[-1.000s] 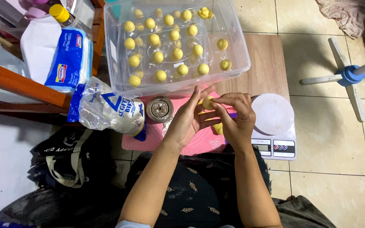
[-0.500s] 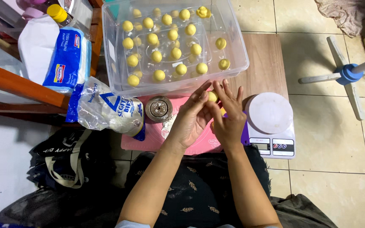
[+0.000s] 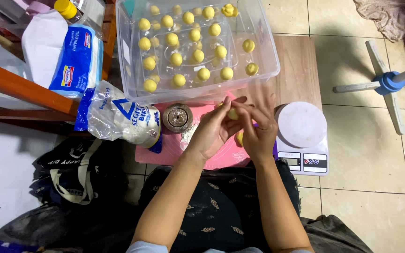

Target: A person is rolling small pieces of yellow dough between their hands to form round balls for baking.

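My left hand (image 3: 214,132) and my right hand (image 3: 258,129) are pressed together over a pink mat (image 3: 174,152), with a small yellow dough ball (image 3: 233,114) held between the palms. Another bit of yellow dough (image 3: 239,137) shows under the right hand. Just beyond the hands stands a clear plastic box (image 3: 263,51) with several yellow dough balls (image 3: 179,59) laid in rows.
A round metal mould (image 3: 177,118) sits on the mat left of the hands, next to a flour bag (image 3: 118,119). A white kitchen scale (image 3: 302,136) is at the right. A blue-white packet (image 3: 73,63) and wooden shelf (image 3: 19,89) lie left; a fan stand (image 3: 387,82) right.
The hands opened flat around the dough half a second ago and have now closed over it again, shifting slightly; the right hand is blurred with motion.
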